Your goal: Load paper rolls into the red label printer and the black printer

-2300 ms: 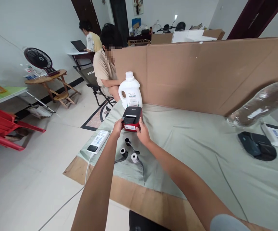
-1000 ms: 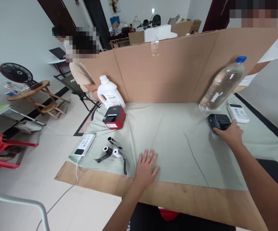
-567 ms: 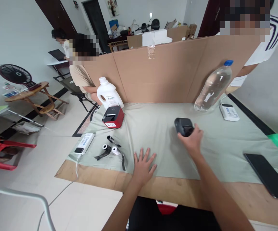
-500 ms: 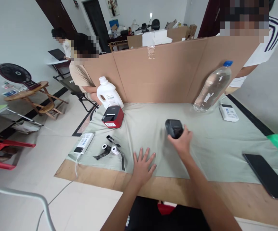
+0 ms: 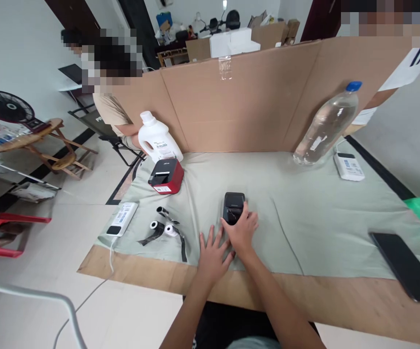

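A small black portable printer (image 5: 233, 208) rests on the pale green cloth (image 5: 261, 174) near the table's middle. My right hand (image 5: 242, 228) grips its near end, thumb on the left side and fingers on the right. Just left of it, my left hand (image 5: 213, 252) lies flat on the cloth with its fingers spread, holding nothing. Further left are a few paper rolls: one with a dark strip (image 5: 154, 227), a white one (image 5: 170, 230) and a black one (image 5: 163, 211). Behind them stands a red and black printer (image 5: 166, 177).
A white jug (image 5: 159, 138) and a large clear bottle (image 5: 328, 127) stand before a cardboard screen (image 5: 239, 106). White power banks lie at left (image 5: 122, 219) and right (image 5: 348, 166). A dark phone or tablet (image 5: 406, 264) lies front right. Other people sit beyond the screen.
My right hand has brought the black portable printer left and nearer to me, next to my left hand. The left hand has stayed flat on the cloth. The view has shifted slightly.
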`<act>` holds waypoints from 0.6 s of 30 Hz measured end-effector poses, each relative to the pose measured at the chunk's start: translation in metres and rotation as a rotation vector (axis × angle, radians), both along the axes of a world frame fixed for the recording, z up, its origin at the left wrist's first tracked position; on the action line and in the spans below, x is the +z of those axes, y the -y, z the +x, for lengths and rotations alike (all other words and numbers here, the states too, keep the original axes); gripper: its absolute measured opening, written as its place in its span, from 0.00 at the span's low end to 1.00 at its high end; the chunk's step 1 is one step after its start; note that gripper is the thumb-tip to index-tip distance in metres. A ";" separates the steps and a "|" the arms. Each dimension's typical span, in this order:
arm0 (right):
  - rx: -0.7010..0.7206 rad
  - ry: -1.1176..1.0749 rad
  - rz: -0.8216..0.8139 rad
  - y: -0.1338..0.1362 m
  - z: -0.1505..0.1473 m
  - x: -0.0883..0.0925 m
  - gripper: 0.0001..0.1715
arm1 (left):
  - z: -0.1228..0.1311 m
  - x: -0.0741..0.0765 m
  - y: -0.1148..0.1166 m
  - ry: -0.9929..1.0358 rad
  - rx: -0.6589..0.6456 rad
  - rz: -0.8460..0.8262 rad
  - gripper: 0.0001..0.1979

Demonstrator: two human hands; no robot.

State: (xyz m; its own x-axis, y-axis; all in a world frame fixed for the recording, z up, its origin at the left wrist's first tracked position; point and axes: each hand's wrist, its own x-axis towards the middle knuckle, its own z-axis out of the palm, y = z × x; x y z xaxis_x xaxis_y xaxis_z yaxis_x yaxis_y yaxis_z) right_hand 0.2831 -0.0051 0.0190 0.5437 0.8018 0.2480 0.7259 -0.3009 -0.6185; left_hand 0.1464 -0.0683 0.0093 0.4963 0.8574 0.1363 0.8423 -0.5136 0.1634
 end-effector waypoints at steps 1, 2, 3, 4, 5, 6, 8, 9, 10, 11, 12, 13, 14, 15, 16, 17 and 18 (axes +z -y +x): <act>-0.003 0.001 -0.023 0.000 -0.001 0.000 0.56 | 0.000 0.000 0.000 0.004 0.004 -0.008 0.25; -0.001 0.000 -0.039 0.001 -0.002 0.001 0.57 | 0.000 0.000 0.000 0.008 0.007 -0.016 0.25; 0.003 -0.002 -0.049 0.001 -0.002 0.001 0.58 | 0.000 0.000 0.000 0.012 0.008 -0.023 0.25; 0.009 -0.004 -0.053 0.001 -0.002 0.002 0.58 | 0.000 0.000 0.000 0.015 0.006 -0.028 0.25; 0.017 -0.006 -0.054 0.001 -0.001 0.002 0.58 | 0.000 0.000 0.000 0.016 0.004 -0.029 0.25; 0.026 -0.007 -0.054 0.001 0.000 0.002 0.58 | 0.000 0.000 0.000 0.015 0.003 -0.028 0.25; 0.038 -0.006 -0.047 0.001 0.001 0.001 0.58 | 0.000 0.001 -0.001 0.007 -0.002 -0.027 0.26; 0.043 -0.006 -0.043 0.001 0.002 0.000 0.58 | 0.000 0.001 -0.001 0.003 -0.002 -0.028 0.27; 0.048 -0.008 -0.036 0.001 0.003 -0.001 0.58 | 0.000 0.001 -0.001 0.001 -0.003 -0.031 0.27; 0.054 -0.014 -0.024 0.000 0.003 -0.003 0.58 | 0.001 0.001 -0.001 0.000 0.000 -0.036 0.27; 0.062 -0.026 -0.008 0.000 0.004 -0.004 0.59 | 0.001 0.002 -0.001 0.001 0.002 -0.042 0.27; 0.068 -0.041 0.010 0.000 0.004 -0.005 0.59 | 0.001 0.002 -0.001 0.004 0.006 -0.050 0.27; 0.071 -0.057 0.025 0.000 0.004 -0.006 0.60 | 0.001 0.003 0.000 0.009 0.010 -0.059 0.28; 0.072 -0.072 0.036 0.000 0.005 -0.007 0.60 | 0.002 0.005 0.000 0.017 0.012 -0.070 0.28; 0.073 -0.087 0.044 0.000 0.005 -0.007 0.60 | 0.002 0.006 0.001 0.028 0.014 -0.083 0.28; 0.075 -0.102 0.051 0.000 0.006 -0.007 0.61 | 0.001 0.008 0.001 0.042 0.013 -0.094 0.29; 0.080 -0.120 0.063 0.001 0.007 -0.007 0.61 | 0.001 0.009 0.001 0.057 0.014 -0.105 0.29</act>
State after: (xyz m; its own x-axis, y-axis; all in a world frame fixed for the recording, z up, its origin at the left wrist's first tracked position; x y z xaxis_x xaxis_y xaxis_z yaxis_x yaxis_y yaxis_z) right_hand 0.2897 -0.0058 0.0122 0.5079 0.8286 0.2357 0.6654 -0.2035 -0.7182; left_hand 0.1476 -0.0697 0.0186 0.4781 0.8752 0.0733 0.8372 -0.4794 0.2631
